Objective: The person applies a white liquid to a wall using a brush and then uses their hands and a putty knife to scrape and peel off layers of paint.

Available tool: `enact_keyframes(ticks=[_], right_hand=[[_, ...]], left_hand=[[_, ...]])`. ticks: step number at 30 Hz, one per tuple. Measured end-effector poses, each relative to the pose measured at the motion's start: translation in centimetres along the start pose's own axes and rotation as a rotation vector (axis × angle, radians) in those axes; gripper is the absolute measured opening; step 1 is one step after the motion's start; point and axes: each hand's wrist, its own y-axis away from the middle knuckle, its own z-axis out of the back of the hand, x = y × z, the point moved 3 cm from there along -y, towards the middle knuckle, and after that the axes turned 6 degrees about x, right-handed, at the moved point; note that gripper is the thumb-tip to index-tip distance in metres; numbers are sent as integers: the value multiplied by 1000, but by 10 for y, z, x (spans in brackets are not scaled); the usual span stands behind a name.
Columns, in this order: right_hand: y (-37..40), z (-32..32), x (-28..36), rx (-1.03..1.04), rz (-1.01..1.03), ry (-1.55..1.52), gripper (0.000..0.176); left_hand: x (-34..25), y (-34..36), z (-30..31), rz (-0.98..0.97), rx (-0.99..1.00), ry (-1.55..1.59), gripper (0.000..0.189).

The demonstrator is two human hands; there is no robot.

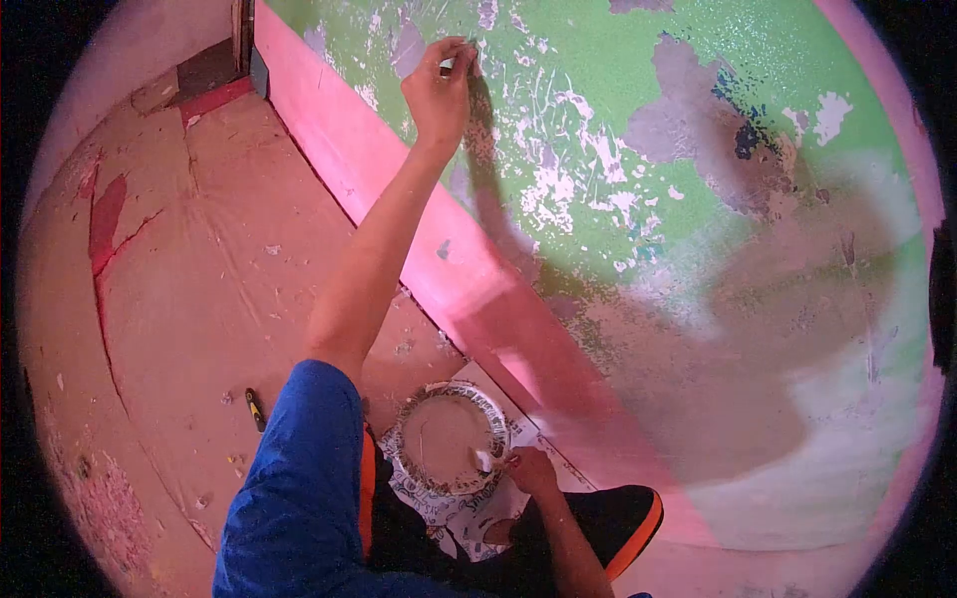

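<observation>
My left hand (439, 98) is raised against the patchy green wall (598, 65), its thumb and fingers pinched together. Whatever lies between those fingertips, if anything, is too small to make out. Low in view, my right hand (535, 470) is closed around a small tool with a white-smeared head (486, 460), possibly a paint brush; its handle is mostly hidden. That head is at the right side of a round bucket (404, 448), whose rim is splashed white. Inside the bucket is a pale, smooth surface. Bare grey and white patches break up the green paint.
A pink band (369, 149) runs along the wall's base. Printed paper (488, 508) lies under the bucket. On the brownish floor covering (219, 299), which has tears, lies a black-and-yellow tool handle (255, 410). My dark shoe (623, 518) with an orange sole is beside the wall.
</observation>
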Motion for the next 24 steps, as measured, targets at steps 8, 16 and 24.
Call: enact_keyframes(ticks=[8, 16, 24], right_hand=[[-2, -11, -12, -111, 79, 10, 40], [-1, -9, -7, -99, 36, 37, 39], [5, 0, 5, -39, 31, -19, 36]], left_hand=[[-6, -7, -1, -111, -5, -243, 26], [-8, -12, -12, -227, 183, -618, 19], [9, -13, -10, -39, 50, -476, 22]])
